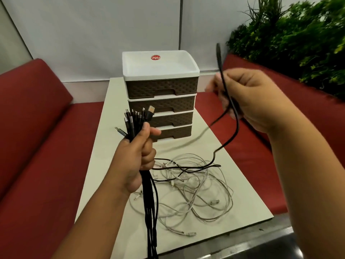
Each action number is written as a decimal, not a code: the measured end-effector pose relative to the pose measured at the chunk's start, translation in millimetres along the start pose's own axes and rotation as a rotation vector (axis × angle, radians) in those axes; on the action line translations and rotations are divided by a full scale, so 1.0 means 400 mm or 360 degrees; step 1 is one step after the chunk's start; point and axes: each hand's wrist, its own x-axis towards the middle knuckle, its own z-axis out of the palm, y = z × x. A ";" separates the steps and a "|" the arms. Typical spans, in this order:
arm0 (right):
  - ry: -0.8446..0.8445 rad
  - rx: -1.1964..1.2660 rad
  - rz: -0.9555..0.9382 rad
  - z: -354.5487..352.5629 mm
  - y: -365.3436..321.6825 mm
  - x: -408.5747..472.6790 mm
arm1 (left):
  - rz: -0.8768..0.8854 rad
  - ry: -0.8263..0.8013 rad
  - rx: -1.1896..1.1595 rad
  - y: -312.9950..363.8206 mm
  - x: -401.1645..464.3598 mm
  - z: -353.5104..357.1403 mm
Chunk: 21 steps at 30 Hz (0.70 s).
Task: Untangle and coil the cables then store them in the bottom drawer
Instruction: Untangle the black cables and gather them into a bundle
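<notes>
A bundle of black cables (149, 193) is gripped upright in the left hand (136, 156), connectors uppermost. One black cable (231, 101) is pinched in the right hand (252, 98). White cables (196, 187) lie tangled on the table (242, 184), before the closed drawer unit (160, 94).

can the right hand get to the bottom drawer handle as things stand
Probably not yet: the right hand grips a black cable, though the bottom drawer front is mostly unblocked on that side.

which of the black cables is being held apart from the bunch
The single black cable gripped in the right hand, its plug end sticking up above the fingers. The other black cables are bunched together in the left hand.
</notes>
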 end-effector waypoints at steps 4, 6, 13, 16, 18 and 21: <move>-0.0134 -0.0140 0.0094 -0.023 0.038 -0.098 | 0.0033 0.0011 -0.0093 0.013 -0.056 0.030; -0.0187 -0.0144 0.0120 -0.039 0.047 -0.156 | 0.0058 0.0030 -0.0128 0.020 -0.095 0.051; -0.0320 0.0047 0.0276 -0.083 0.064 -0.331 | 0.0191 0.0017 -0.0183 0.055 -0.249 0.145; -0.0392 0.0096 0.0309 -0.086 0.106 -0.381 | 0.0236 -0.0047 -0.0169 0.067 -0.301 0.180; -0.0478 0.0036 0.0348 -0.075 0.146 -0.419 | 0.0251 -0.0047 -0.0160 0.065 -0.335 0.200; -0.0634 -0.0161 0.0569 -0.043 0.242 -0.479 | 0.0264 0.0003 -0.0156 0.054 -0.378 0.217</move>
